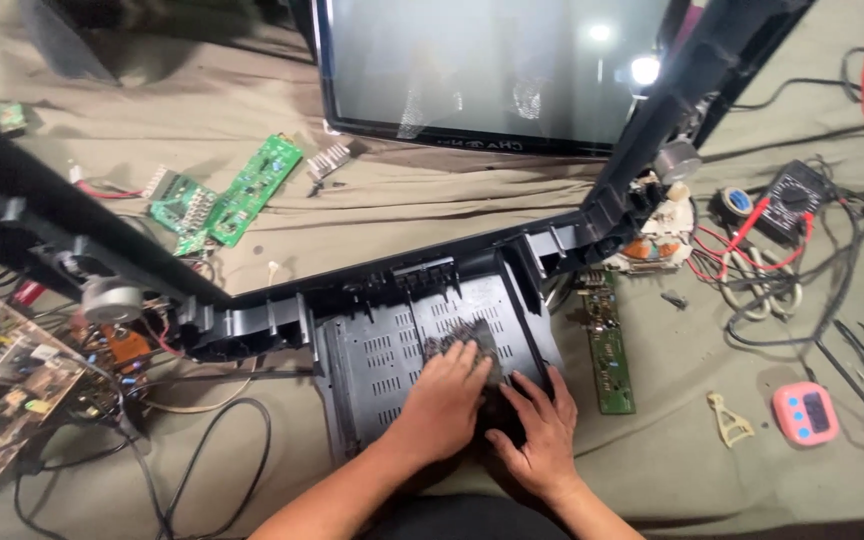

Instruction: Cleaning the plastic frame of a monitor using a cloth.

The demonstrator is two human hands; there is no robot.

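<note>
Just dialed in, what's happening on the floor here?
A person kneels over a dismantled television's black plastic back shell on a cloth-covered floor. Both hands press a dark rag onto its vented panel: the left hand flat on top, the right hand beside it. The picture tube stands behind, green circuit boards lie left, and a multimeter right.

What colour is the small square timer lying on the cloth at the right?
Pink, with a dark screen and blue buttons: the small square timer, seen in the head view.

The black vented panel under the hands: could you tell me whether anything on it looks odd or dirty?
Yes. A grey, dusty patch covers the slots of the black vented panel just ahead of the left hand; the other slots look clean. The right hand rests beside it.
</note>
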